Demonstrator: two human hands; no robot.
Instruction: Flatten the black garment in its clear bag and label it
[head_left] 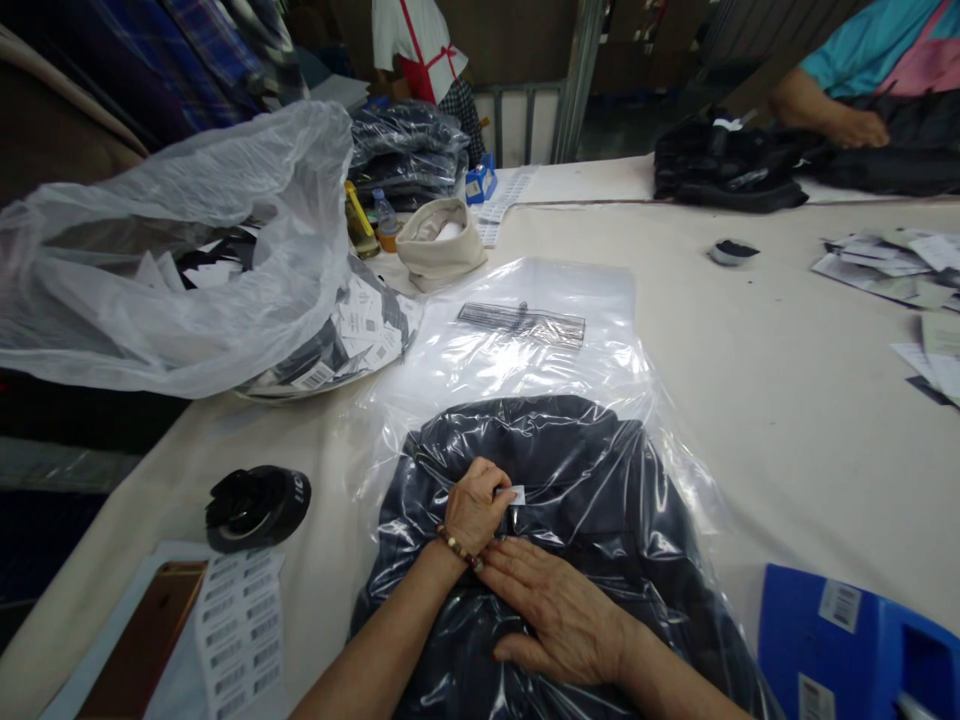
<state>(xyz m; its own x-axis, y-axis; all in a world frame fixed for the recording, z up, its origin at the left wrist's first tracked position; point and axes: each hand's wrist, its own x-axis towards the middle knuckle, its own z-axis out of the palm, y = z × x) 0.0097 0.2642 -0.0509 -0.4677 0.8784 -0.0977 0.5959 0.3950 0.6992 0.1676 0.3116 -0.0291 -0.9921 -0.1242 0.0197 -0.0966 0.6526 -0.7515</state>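
Observation:
A dark jacket (577, 520) lies inside a clear plastic bag (555, 375) in front of me. My left hand (476, 505), with a beaded bracelet at its wrist, is closed in a pinch at a small white label (517, 495) on the upper middle of the jacket. The label's edge shows at my thumb and fingertips; whether it is stuck to the plastic I cannot tell. Just below, my right hand (555, 610) rests flat on the bagged jacket with its fingers stretched out and its thumb apart, close to the left wrist.
A plastic sack (300, 240) of paper tags stands at the left. Nearby are a fabric pouch (442, 245), tape roll (259, 508), phone (146, 640) and barcode sticker sheet (240, 635). A blue dispenser (840, 640) sits at lower right. Across the table, a co-worker's hand (859, 128) touches dark garments.

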